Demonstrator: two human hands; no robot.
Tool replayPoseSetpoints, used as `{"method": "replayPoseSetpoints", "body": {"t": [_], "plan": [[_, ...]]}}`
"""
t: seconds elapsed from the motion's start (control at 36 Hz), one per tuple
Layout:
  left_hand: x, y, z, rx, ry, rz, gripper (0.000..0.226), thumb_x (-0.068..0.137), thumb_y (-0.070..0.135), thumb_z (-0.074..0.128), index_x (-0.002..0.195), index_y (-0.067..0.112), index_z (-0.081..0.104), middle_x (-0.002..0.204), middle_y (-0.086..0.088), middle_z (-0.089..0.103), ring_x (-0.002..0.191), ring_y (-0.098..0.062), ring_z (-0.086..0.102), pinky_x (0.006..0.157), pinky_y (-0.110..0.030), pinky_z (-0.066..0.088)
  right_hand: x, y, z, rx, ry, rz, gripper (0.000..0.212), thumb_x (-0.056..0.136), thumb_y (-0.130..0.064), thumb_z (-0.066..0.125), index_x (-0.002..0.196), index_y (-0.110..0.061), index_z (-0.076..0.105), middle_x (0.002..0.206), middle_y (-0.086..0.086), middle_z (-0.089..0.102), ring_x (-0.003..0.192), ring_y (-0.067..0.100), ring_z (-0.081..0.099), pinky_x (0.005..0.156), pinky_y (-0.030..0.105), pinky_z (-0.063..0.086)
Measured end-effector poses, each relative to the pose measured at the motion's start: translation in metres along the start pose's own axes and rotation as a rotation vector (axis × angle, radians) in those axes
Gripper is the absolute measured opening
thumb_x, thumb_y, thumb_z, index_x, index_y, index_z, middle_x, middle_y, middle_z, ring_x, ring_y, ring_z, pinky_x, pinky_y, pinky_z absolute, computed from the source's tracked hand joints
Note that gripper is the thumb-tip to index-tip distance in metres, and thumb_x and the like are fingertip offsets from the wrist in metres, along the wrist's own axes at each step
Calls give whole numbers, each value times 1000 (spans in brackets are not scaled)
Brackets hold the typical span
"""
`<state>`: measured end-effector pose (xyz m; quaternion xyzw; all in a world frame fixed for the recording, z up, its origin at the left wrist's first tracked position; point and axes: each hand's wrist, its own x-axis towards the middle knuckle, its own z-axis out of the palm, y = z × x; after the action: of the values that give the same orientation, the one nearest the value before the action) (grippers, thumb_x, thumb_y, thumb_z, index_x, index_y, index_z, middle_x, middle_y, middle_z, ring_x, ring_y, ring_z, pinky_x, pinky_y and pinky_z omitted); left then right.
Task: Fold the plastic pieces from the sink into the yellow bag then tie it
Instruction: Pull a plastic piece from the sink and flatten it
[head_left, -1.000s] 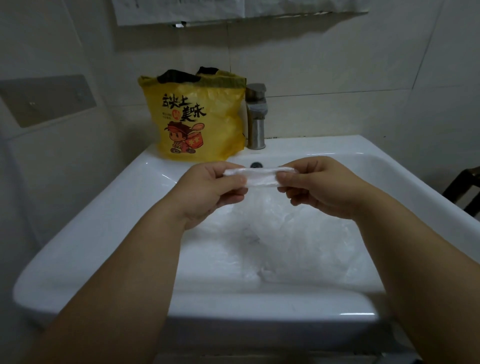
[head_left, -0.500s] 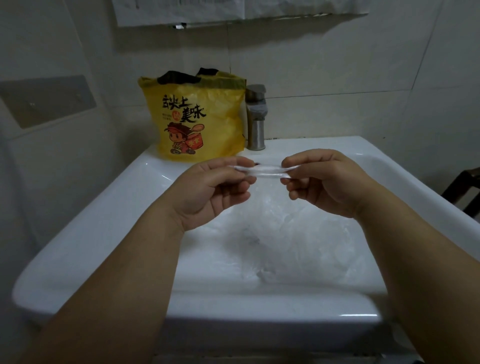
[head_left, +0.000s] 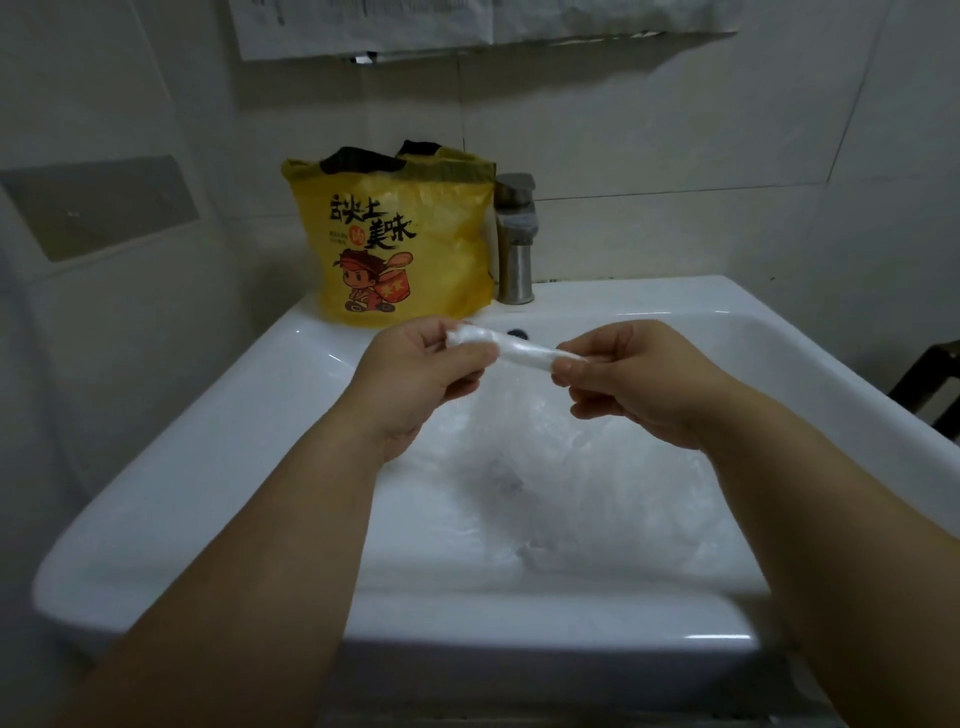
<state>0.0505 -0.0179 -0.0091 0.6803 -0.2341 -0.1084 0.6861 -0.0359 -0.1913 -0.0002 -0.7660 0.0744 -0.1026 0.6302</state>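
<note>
Head view looks down on a narrow folded strip of clear whitish plastic (head_left: 511, 348) held in the air above the basin of a white ceramic sink (head_left: 208, 441). Its long axis runs left to right across the picture, slightly tilted: the left end sits higher, the right end lower. The left end is bunched and thicker, and the strip thins toward the right.

The left hand (head_left: 415, 379) pinches the left end between thumb and curled fingers, with the back of the hand toward the camera and the forearm reaching in from the lower left. The right hand (head_left: 634, 379) pinches the right end between thumb and fingertips, its other fingers curled under and its forearm coming in from the lower right. The hands are apart, joined only by the strip stretched between them, at about the same height over the back half of the basin.

Below them, crumpled clear plastic sheets (head_left: 571, 467) lie across the bottom of the basin. A yellow plastic bag (head_left: 400, 244) printed with dark characters and a cartoon figure stands upright on the sink's back ledge, with something black showing at its top. Just to its right stands a brushed metal faucet (head_left: 514, 244); whether it touches the bag I cannot tell. White paper sheets (head_left: 363, 26) hang on the tiled wall above.
</note>
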Motion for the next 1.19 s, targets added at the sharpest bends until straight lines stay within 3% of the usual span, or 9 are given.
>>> {"method": "replayPoseSetpoints", "body": {"t": [0.08, 0.17, 0.28, 0.42, 0.47, 0.53, 0.67, 0.81, 1.19], "plan": [[1, 5, 3, -167, 86, 58, 11, 87, 7, 66, 88, 18, 66, 72, 10, 63, 72, -4, 58, 69, -20, 49, 1, -1, 11, 116, 29, -39, 6, 88, -7, 63, 91, -7, 69, 79, 8, 65, 66, 14, 60, 61, 23, 58], [1, 5, 10, -334, -55, -15, 22, 83, 31, 70, 101, 24, 60, 98, 7, 65, 97, -9, 61, 82, -29, 47, 2, -1, 24, 263, 27, -91, 8, 90, -6, 61, 91, -6, 69, 75, 6, 65, 64, 13, 59, 59, 22, 55], [-5, -8, 28, -27, -294, -103, 44, 74, 56, 62, 106, 26, 64, 106, 2, 69, 104, -16, 63, 87, -33, 52, 3, 2, 44, 296, -34, -126, 16, 92, 3, 54, 93, -1, 70, 76, 16, 66, 66, 21, 61, 59, 25, 53], [0, -6, 33, -66, -201, -164, 38, 100, 46, 38, 108, 20, 65, 111, -8, 71, 106, -20, 67, 95, -40, 53, 4, 4, 47, 288, -64, -100, 19, 92, -2, 56, 104, 7, 67, 98, 31, 67, 86, 40, 67, 78, 43, 59], [2, -6, 30, -85, -201, -157, 42, 103, 45, 30, 106, 26, 67, 113, -3, 71, 107, -21, 66, 92, -40, 53, 3, 4, 45, 296, -110, -84, 18, 91, -4, 58, 100, 8, 68, 90, 27, 68, 81, 39, 66, 74, 37, 59], [2, -4, 26, -119, -174, -135, 45, 103, 45, 28, 102, 27, 70, 108, 0, 73, 104, -21, 67, 86, -36, 54, 2, 2, 39, 276, -119, -62, 13, 90, -4, 60, 91, 4, 70, 79, 17, 67, 68, 24, 61, 59, 24, 53], [5, -3, 16, -79, 24, -51, 43, 100, 41, 44, 80, 19, 76, 63, 2, 59, 57, -6, 49, 53, -21, 47, 4, 1, 26, 250, -94, 16, 10, 88, -1, 61, 83, 1, 70, 69, 11, 63, 56, 14, 56, 56, 23, 52], [6, -4, 7, -128, 208, 33, 20, 84, 24, 71, 73, 10, 64, 51, 6, 55, 49, -4, 53, 52, -16, 48, 5, 1, 13, 251, -70, 55, 9, 87, -1, 63, 83, 2, 70, 67, 9, 66, 56, 14, 58, 57, 22, 54], [12, 17, -3, -53, 152, -2, 17, 96, 16, 57, 84, 13, 68, 70, -1, 65, 62, -4, 63, 59, -16, 52, 12, -32, -8, 47, -75, 43, 8, 87, -3, 64, 84, -3, 71, 64, 4, 69, 55, 10, 63, 55, 20, 53]]}}
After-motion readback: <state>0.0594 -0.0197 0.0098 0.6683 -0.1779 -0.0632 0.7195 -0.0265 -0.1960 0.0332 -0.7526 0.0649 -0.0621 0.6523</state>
